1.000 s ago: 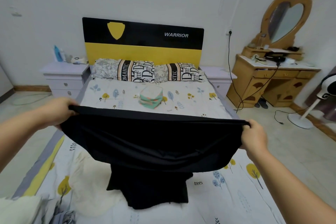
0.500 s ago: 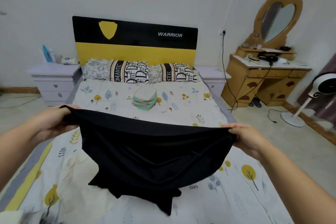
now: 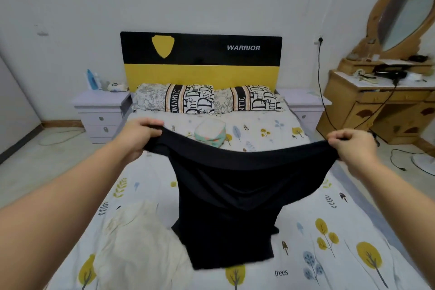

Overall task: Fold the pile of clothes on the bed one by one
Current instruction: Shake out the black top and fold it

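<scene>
The left hand (image 3: 138, 135) is clutching one end of a black garment (image 3: 231, 198), fingers curled over the top hem, and the right hand (image 3: 350, 146) is gripping the other end in a closed fist. Between the two hands the hem is hanging in a shallow curve above the bed (image 3: 329, 219), and the rest of the black fabric is draping down toward the sheet, its lower end lying bunched on the bedspread in the near half of the bed. Just left of that lower end, a cream garment (image 3: 138, 249) is lying crumpled on the bedspread, its edge touching or nearly touching the black fabric. Farther up the bed, beyond the stretched hem, a small folded stack of mint and white cloth (image 3: 210, 133) is sitting near the middle of the mattress, just short of the two patterned pillows (image 3: 188, 101). The pillows are leaning against the black and yellow headboard (image 3: 200, 61), which is bearing the word WARRIOR. A wooden dressing table (image 3: 381, 106) is standing to the right of the bed.
</scene>
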{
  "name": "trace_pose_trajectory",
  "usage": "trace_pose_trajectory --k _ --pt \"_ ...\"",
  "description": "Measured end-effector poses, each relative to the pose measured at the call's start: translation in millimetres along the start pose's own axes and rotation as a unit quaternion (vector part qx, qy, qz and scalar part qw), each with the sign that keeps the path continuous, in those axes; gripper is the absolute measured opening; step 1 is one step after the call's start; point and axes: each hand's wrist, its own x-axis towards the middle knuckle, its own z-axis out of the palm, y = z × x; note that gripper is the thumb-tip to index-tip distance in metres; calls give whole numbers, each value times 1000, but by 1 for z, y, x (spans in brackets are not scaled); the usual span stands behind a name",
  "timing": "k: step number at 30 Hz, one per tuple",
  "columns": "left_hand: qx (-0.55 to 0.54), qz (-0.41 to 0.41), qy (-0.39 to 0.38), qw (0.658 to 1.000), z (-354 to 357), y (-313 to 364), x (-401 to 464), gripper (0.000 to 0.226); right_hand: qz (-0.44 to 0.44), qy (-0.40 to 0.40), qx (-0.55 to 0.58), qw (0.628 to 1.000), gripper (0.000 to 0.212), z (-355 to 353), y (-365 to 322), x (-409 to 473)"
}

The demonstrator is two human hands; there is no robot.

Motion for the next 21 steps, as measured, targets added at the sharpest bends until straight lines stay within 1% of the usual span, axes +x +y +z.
trace_pose_trajectory --k 3,5,7,9,11,13,17,21 --pt "-31 61 5 998 6 27 8 35 -64 40 27 997 16 -12 -25 18" --pt "-49 101 8 994 5 38 7 34 -91 61 47 993 14 -23 -34 22" --pt "-62 130 5 990 3 38 3 33 -92 71 77 990 13 -32 -33 19" --pt "-62 132 -1 989 2 26 -4 33 -81 69 95 990 16 -37 -20 8" --pt "-47 112 -2 993 4 0 -12 34 -68 51 97 992 23 -35 3 -9" --pt "-30 78 -1 996 5 -36 -19 31 -36 32 90 995 28 -26 36 -30" --pt "9 -6 2 1000 8 -112 -40 33 47 -8 65 997 29 -1 112 -71" --pt "29 -78 6 996 9 -179 -62 32 97 -34 13 995 32 22 175 -115"
